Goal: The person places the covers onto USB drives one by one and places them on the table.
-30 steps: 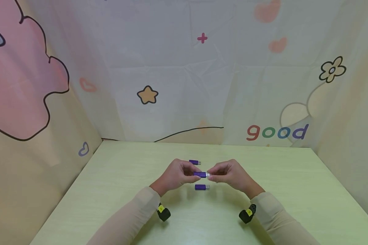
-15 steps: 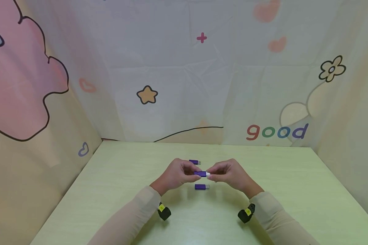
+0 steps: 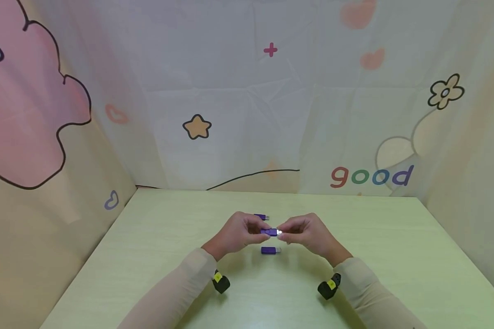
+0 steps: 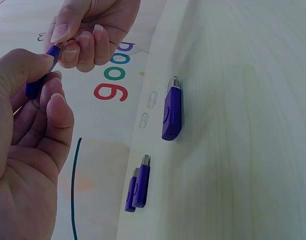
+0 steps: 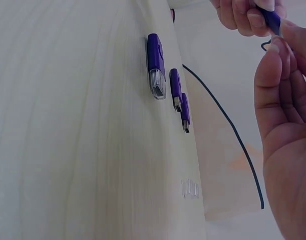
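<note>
Well, L hand [image 3: 243, 233] pinches the purple body of the held stick [image 3: 268, 232] & R hand [image 3: 306, 230] pinches its other end. Both hands are nr each other, up over the worktop [image 3: 148, 246], just below the mid of the head view. A capped stick [image 3: 268, 250] lies a bit lower in the frame, w/ clear plastic on its end. Two bare sticks [image 4: 141, 185] lie side by side, low in the left wrist view, metal ends showing. In the head view, L hand is in the way, so only one pokes out. Clear caps [image 4: 152, 99] lie nr the upper mid of the left wrist view. Black wrist cams [image 3: 221, 282] w/ yellow stickers sit nr the bottom. Wall cloth [image 3: 230, 59] fills the top, w/ a star [image 3: 197, 127] left of mid & "good" [image 3: 372, 177] on the right.
</note>
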{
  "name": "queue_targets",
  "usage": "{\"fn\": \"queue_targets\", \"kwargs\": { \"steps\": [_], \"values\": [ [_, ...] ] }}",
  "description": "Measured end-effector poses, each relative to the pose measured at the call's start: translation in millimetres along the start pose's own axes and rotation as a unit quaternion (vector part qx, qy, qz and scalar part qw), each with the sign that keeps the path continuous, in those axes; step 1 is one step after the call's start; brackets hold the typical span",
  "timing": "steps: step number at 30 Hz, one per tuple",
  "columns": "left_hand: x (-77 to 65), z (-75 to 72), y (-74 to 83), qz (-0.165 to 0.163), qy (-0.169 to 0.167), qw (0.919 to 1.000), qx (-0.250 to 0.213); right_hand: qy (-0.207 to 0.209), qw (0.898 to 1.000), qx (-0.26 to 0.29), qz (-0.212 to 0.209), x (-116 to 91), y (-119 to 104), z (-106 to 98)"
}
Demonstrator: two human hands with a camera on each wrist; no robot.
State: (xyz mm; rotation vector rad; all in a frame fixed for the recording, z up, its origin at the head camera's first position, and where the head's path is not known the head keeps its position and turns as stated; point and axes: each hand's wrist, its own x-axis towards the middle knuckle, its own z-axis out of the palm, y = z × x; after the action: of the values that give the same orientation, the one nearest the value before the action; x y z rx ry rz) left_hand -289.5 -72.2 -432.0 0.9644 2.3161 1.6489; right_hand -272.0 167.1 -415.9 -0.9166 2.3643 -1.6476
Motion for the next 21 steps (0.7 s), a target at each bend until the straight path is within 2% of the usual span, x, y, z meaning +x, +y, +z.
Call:
{"fn": "queue_targets", "kwargs": {
  "steps": [6, 8, 13, 16, 21],
  "values": [
    [1.2, 0.6, -2.3, -0.001, -0.001, 1.0, 0.003, 0.005, 1.0, -0.002, 0.004, -0.5, 1.0, 0.5],
    [1.6, 0.6, -4.2, -0.01, -0.004, 0.9999, 0.0, 0.007, 1.0, -0.004, 0.005, 0.8, 9.3, 0.7],
    [2.7, -0.5, -7.9, -0.035, -0.013, 0.9993, 0.001, 0.008, 0.998, -0.054, 0.016, 5.8, 27.8, -0.1],
    [4.2, -1.4, -9.5, -0.044, -0.019, 0.9987, 0.016, 0.004, 0.996, -0.088, 0.032, 8.0, 26.6, -0.7],
    [8.8, -1.0, -12.3, -0.056, -0.021, 0.9959, 0.068, 0.002, 0.992, -0.098, 0.074, 11.4, 29.2, -2.0]
  ]
}}
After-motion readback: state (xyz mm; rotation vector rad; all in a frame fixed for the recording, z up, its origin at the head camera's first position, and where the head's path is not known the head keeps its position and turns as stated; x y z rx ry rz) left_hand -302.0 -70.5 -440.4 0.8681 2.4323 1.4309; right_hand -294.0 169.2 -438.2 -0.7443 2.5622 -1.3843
